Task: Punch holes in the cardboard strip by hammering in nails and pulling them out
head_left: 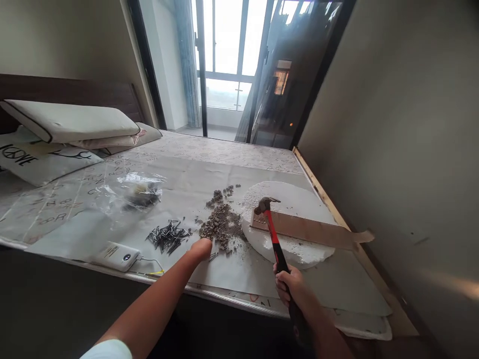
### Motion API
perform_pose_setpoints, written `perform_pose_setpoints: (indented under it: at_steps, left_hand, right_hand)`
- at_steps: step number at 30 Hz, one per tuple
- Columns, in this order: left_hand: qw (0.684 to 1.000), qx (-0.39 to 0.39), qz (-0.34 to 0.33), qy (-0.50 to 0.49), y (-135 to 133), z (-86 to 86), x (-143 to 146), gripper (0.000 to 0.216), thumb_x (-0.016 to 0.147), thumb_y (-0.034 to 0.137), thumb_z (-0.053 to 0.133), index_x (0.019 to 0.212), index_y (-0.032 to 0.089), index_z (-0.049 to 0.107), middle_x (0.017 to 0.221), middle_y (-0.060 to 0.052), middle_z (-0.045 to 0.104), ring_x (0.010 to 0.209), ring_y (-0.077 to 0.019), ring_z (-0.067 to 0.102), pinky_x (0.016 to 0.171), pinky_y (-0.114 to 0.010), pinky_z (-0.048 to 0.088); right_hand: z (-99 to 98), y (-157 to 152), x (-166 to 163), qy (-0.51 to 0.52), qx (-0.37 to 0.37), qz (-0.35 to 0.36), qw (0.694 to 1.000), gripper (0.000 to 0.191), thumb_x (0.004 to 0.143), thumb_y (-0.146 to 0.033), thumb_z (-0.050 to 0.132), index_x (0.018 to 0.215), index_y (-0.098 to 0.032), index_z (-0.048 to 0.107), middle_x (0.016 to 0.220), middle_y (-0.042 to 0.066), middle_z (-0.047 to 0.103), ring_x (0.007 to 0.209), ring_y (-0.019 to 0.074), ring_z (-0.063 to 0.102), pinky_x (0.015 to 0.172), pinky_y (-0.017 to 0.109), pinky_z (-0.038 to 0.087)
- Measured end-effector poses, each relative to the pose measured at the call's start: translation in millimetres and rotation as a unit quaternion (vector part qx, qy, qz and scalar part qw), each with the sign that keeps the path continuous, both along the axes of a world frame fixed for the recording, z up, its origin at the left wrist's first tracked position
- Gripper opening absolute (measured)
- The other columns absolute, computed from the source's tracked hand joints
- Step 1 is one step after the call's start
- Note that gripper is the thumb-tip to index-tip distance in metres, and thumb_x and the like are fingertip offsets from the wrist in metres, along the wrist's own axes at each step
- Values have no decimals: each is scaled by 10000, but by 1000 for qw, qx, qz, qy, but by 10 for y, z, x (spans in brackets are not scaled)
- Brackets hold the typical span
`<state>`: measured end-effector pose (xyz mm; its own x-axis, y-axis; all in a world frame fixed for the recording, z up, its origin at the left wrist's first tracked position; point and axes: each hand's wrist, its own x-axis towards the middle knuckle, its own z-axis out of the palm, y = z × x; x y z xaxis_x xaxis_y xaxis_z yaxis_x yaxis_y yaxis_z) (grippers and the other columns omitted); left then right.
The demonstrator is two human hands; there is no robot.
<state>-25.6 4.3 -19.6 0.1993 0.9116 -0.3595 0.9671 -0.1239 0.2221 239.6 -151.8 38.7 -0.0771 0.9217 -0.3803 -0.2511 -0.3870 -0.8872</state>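
Note:
My right hand (290, 284) is wrapped round the black grip of a claw hammer (272, 230) with a red and black handle. The hammer's head is over the left end of a brown flat strip (307, 228), where small dots show; whether it touches the strip I cannot tell. Under the strip lies a round white foam slab (290, 192). My left hand (202, 248) is low at the near edge of a pile of grey-brown crumbs (219, 224), its fingers hidden. Close by on its left is a heap of dark nails (169, 236), and a few loose nails (213, 257) lie just right of it.
A grey sheet (187, 174) covers part of a patterned mattress (247, 152). On it are a clear plastic bag (138, 192) with dark contents and a white power bank (119, 256) with a cable. Pillows (82, 122) lie at the left; a wooden rail (322, 192) runs along the right.

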Motion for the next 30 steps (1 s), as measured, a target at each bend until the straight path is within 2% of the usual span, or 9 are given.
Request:
perform_pose_setpoints:
  at_steps: [4, 7, 10, 13, 15, 17, 19, 22, 30]
  left_hand:
    - [1000, 12, 1, -20, 111, 161, -6, 92, 556, 78, 528, 503, 154, 535, 476, -19, 535, 551, -168, 575, 566, -240, 422]
    - [992, 43, 30, -117, 185, 362, 109, 106, 643, 140, 478, 635, 155, 582, 485, -5, 566, 500, -140, 572, 505, -203, 399]
    - [966, 103, 44, -232, 205, 548, 401, 173, 665, 176, 466, 733, 160, 624, 535, 4, 611, 527, -131, 591, 513, -194, 410]
    - [932, 76, 24, -352, 223, 633, 823, 198, 689, 252, 490, 741, 161, 659, 566, 0, 635, 554, -137, 603, 534, -204, 436]
    - [907, 63, 24, -417, 259, 626, 1132, 232, 712, 315, 509, 737, 147, 667, 566, -9, 635, 529, -134, 586, 521, -214, 438]
    - [890, 98, 24, -445, 314, 578, 1435, 237, 719, 336, 532, 729, 146, 675, 587, -17, 640, 525, -126, 569, 512, -214, 425]
    - [880, 161, 8, -447, 374, 505, 1703, 201, 719, 322, 562, 706, 160, 681, 670, -25, 662, 610, -128, 585, 562, -213, 428]
    - [884, 203, -5, -421, 455, 380, 1986, 165, 741, 280, 566, 713, 173, 688, 715, -27, 674, 682, -134, 594, 623, -223, 430]
    - [924, 210, -27, -318, 565, 240, 2102, 160, 783, 252, 555, 796, 188, 701, 821, -32, 698, 757, -142, 600, 686, -238, 420]
  right_hand:
    - [66, 31, 18, 8, 10, -18, 1000, 179, 576, -248, 454, 737, -212, 385, 367, -145, 329, 248, 42, 245, 234, 162, 238]
    - [111, 41, 78, 3, 16, -25, 1000, 154, 590, -235, 453, 731, -206, 398, 387, -137, 346, 258, 39, 264, 248, 164, 257]
    - [142, 52, 165, -2, 15, -34, 999, 154, 587, -233, 448, 731, -208, 398, 392, -136, 350, 262, 39, 272, 254, 164, 268]
    - [156, 61, 262, -4, 8, -53, 999, 177, 574, -247, 442, 739, -215, 386, 383, -141, 341, 258, 43, 262, 246, 165, 260]
    - [161, 63, 328, -6, 2, -61, 998, 183, 579, -245, 436, 752, -216, 385, 389, -140, 342, 263, 42, 262, 250, 162, 259]
    - [164, 60, 395, -6, -1, -64, 998, 183, 591, -245, 433, 765, -214, 387, 398, -140, 338, 270, 40, 262, 257, 157, 260]
    - [168, 55, 462, -7, -4, -64, 998, 189, 596, -260, 442, 770, -213, 385, 401, -140, 331, 273, 39, 258, 258, 157, 262]
    - [172, 42, 554, -7, -14, -65, 998, 201, 604, -282, 453, 778, -209, 382, 410, -138, 329, 276, 35, 254, 264, 157, 269]
    - [153, 6, 678, -10, -33, -68, 997, 204, 618, -277, 431, 802, -217, 367, 410, -146, 318, 272, 40, 242, 263, 157, 269]
